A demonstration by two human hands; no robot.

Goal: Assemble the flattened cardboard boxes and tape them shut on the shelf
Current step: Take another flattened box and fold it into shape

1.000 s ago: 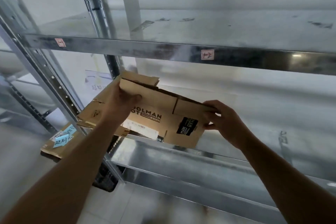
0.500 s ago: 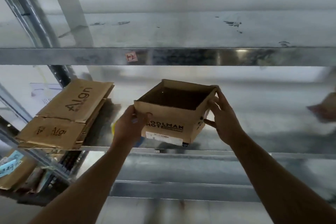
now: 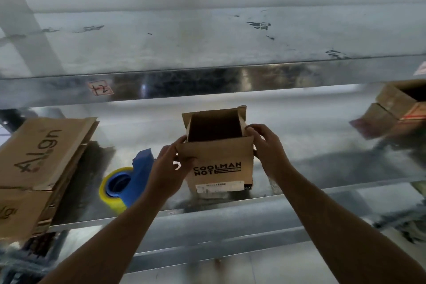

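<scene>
1. Two metal decks fill the view. The lower shelf [image 3: 322, 168] carries all items noted; the upper beam [image 3: 207, 80] runs across above them, well apart from the box top.
2. Flattened cardboard stack [image 3: 41, 159]: lies at the left end of the shelf, printed face up, overhanging the front edge at its near corner.
3. Second open carton [image 3: 401, 104]: far right, mouth open, blurred; details not legible.
4. Box [image 3: 219, 163], marked "COOLMAN NOTE": stands upright on the shelf, centre, near the front lip. Mouth faces up and is open; the printed face is turned to the person. The rear and right flaps stand up. Long axis cannot be judged from this angle.
5. Left hand [image 3: 168, 168]: grips the box's front-left corner, thumb across the printed face, fingers wrapped round the left side.
6. Right hand [image 3: 267, 145]: holds the upper right edge, fingers curled onto the right flap. The box sits between both hands.
7. Tape dispenser [image 3: 129, 177]: blue body, yellow roll, just left of the box, partly hidden by the left wrist.
8. Clearance: bare shelf runs from the box rightward to the second open carton; behind the box the shelf is bare to the back.
9. Red-marked label [image 3: 100, 87]: stuck on the upper beam, left of centre.
</scene>
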